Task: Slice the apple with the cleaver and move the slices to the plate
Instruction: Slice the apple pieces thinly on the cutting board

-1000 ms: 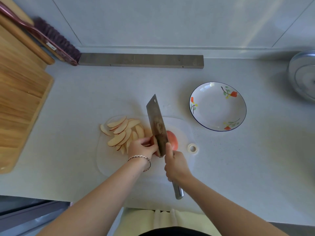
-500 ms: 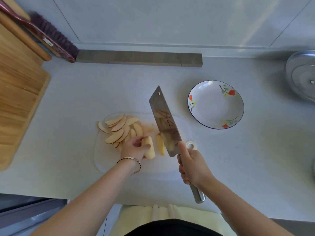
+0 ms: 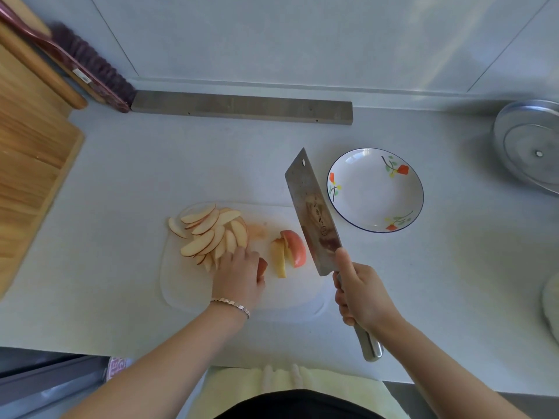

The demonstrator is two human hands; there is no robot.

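Gripping the metal handle of the broad steel cleaver [image 3: 311,213], the right hand [image 3: 361,293] has its fingers wrapped tight round it, thumb up by the blade heel. The blade is tilted, flat face to the camera, tip pointing away toward the wall. In view it sits between the apple wedges and the plate. Cannot tell whether the edge touches the board.

The left hand [image 3: 239,275] is palm-down over the translucent white cutting board [image 3: 187,285], fingers curled over a small red-skinned apple piece [image 3: 262,267] that shows only at the thumb side. There is a silver chain bracelet [image 3: 231,304] on that wrist.

Two cut apple wedges [image 3: 290,251], red skin and pale yellow flesh, lie touching each other on the board, just right of the left hand and just left of the blade. A fan of thin apple slices [image 3: 211,234] overlaps in a pile on the board's far-left part, and the left hand's fingertips reach its near edge.

The round white plate with blue rim and painted red flowers [image 3: 375,189] stands on the pale grey bench [image 3: 136,176], right of the board and apart from the apple.

Also on the bench:
- a wooden board [image 3: 27,164] at the left edge
- a dark-bristled brush [image 3: 87,65] at back left
- a long grey bar [image 3: 242,108] along the wall
- a shiny metal lid [image 3: 529,146] at the right edge
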